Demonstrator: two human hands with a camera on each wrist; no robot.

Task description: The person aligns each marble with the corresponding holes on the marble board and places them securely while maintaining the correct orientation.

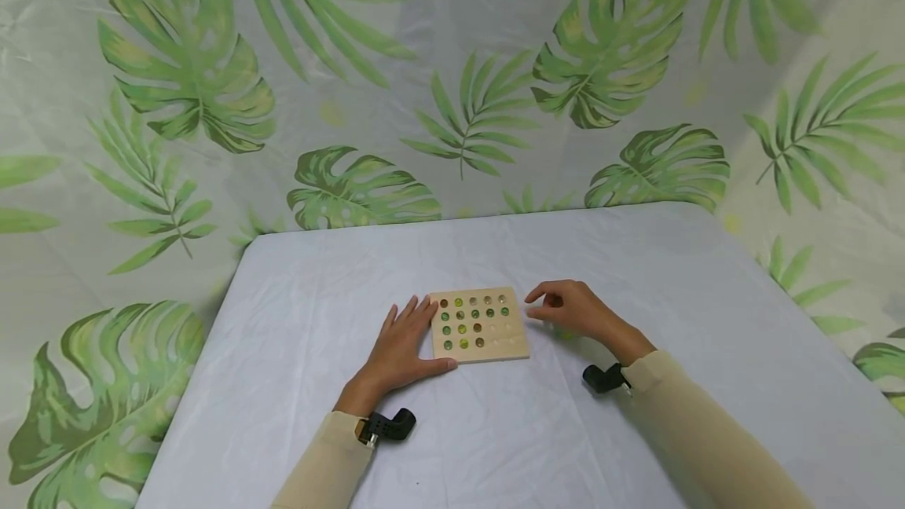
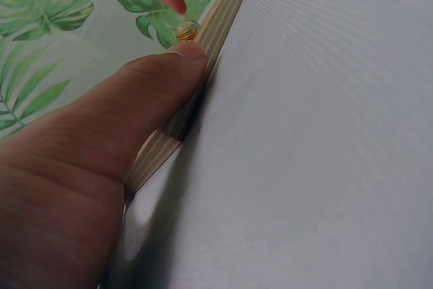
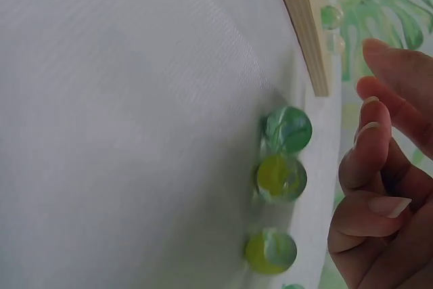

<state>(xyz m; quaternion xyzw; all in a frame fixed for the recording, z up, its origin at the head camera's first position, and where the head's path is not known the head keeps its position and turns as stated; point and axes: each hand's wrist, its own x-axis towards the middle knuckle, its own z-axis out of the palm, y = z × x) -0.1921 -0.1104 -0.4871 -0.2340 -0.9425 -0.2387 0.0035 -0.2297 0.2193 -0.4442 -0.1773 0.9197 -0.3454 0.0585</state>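
Note:
A light wooden board (image 1: pixel 512 350) lies on the white-covered table, with rows of round hollows. Most hollows carry glass marbles (image 1: pixel 463 329) in green, yellow and brown tones; the front right ones are bare. Spread fingers of my left hand (image 1: pixel 397 348) rest at the board's left side, its thumb along the front edge. An amber marble (image 2: pixel 187 30) sits just past that thumb tip. My right hand (image 1: pixel 574 309) hovers just right of the board, fingers bent, thumb and index apart, nothing between them. Near it on the cloth are a green marble (image 3: pixel 289 128) and several yellow-green marbles (image 3: pixel 270 250).
The white tablecloth (image 1: pixel 318 273) extends around the board. Behind the table hangs a leaf-patterned curtain (image 1: pixel 488 38). In the head view, the loose marbles are partly hidden under my right hand. Both wrists wear small black cameras (image 1: pixel 602 378).

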